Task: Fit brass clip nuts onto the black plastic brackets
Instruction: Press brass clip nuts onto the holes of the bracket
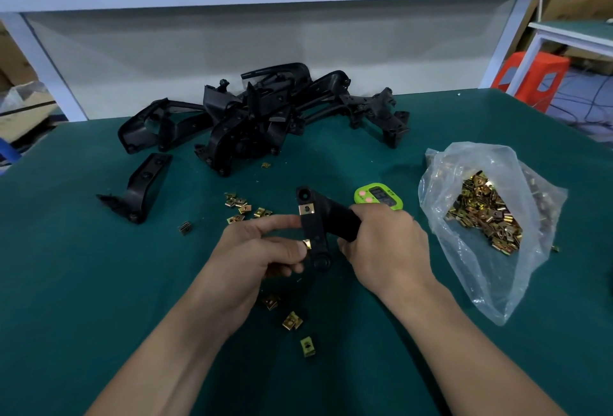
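Green bench mat (99, 283) lay under both hands | right hand (384, 243) gripped black bracket (318, 223) by its thick arm, above mat centre | left hand (262, 249), fingers curled, pinched brass clip nut (306, 244) against bracket's edge | fitted nut (306, 209) sat near bracket's top | green timer (378, 196) partly hidden behind right hand, display unreadable

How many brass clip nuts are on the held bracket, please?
2: one clip nut near the bracket's upper end, one by the left hand's thumb; its back is hidden.
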`<state>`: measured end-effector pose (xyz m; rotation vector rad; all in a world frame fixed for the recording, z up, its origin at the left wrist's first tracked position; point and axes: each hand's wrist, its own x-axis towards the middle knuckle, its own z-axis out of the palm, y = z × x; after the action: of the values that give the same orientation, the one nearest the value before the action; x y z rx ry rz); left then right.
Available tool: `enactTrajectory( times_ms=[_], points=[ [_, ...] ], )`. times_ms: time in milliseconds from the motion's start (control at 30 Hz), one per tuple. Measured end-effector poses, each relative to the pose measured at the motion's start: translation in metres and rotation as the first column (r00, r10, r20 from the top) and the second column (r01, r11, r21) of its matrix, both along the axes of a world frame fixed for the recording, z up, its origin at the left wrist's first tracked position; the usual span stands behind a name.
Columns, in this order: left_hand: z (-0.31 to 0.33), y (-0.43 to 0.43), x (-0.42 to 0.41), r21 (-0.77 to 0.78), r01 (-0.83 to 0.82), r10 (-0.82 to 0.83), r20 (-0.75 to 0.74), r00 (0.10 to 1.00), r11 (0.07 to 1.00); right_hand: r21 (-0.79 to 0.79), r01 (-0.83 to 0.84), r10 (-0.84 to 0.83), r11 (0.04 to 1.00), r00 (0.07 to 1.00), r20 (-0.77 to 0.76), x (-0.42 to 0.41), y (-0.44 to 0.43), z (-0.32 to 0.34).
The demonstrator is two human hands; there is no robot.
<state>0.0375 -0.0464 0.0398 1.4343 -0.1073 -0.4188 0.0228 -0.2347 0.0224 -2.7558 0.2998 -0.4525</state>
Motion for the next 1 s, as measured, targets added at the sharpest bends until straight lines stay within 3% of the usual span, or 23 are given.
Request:
enactTrajectory(
  times_ms=[200,433,567,667,800,1000],
  points=[
    [-0.001,-0.003,-0.004,0.045,-0.054,0.052,0.042,0.998,0.998,-0.129,0.041,-0.042,0.991,0.999,-0.007,-0.001,0.005,0.000],
    [0.000,-0.017,-0.013,0.062,-0.113,0.108,0.077,0.991,0.992,-0.095,0.047,-0.048,0.994,0.999,-0.007,-0.001,0.009,-0.005],
    [-0.003,-0.029,-0.023,0.249,-0.240,0.177,0.250,0.952,0.938,0.030,0.082,-0.082,0.996,0.997,0.007,0.001,0.006,-0.003],
    [-0.008,-0.035,-0.030,0.408,-0.360,0.169,0.433,0.885,0.839,0.080,0.062,-0.062,0.995,0.998,0.008,0.000,0.006,-0.003],
    [-0.014,-0.032,-0.024,0.514,-0.481,0.141,0.566,0.813,0.711,0.093,0.019,-0.025,0.996,0.998,0.064,-0.004,0.012,-0.004],
    [-0.020,-0.029,-0.014,0.470,-0.471,0.140,0.581,0.802,0.747,0.107,-0.007,-0.004,0.994,0.994,0.106,-0.009,0.015,-0.007]
  ],
)
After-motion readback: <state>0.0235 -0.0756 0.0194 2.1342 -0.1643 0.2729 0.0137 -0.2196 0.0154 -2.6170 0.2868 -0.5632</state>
